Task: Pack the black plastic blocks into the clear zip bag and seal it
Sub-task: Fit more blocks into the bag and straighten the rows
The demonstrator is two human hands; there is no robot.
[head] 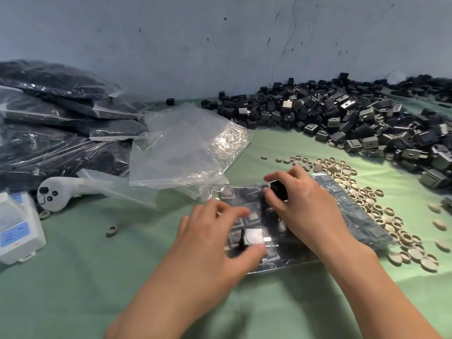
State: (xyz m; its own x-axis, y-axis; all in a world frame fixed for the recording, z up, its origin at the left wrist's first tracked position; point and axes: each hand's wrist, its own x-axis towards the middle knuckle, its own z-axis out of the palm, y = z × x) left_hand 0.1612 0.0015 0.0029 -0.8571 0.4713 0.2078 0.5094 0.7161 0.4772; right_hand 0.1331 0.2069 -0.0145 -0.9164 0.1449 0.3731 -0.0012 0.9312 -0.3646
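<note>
A clear zip bag (357,216) lies flat on the green cloth in front of me, with several black blocks lined up inside it. My right hand (305,204) pinches one black plastic block (278,190) between thumb and fingers above the bag's far end. My left hand (210,238) grips another block (252,237), its shiny face up, over the bag's near left part. A big loose heap of black blocks (354,118) spreads along the wall at the right.
Empty clear bags (181,148) lie crumpled behind the hands. Filled, sealed bags (49,113) are stacked at the left. Beige round caps (381,211) are scattered to the right of the bag. A white handheld device (58,194) and a white box (17,228) sit at the left edge.
</note>
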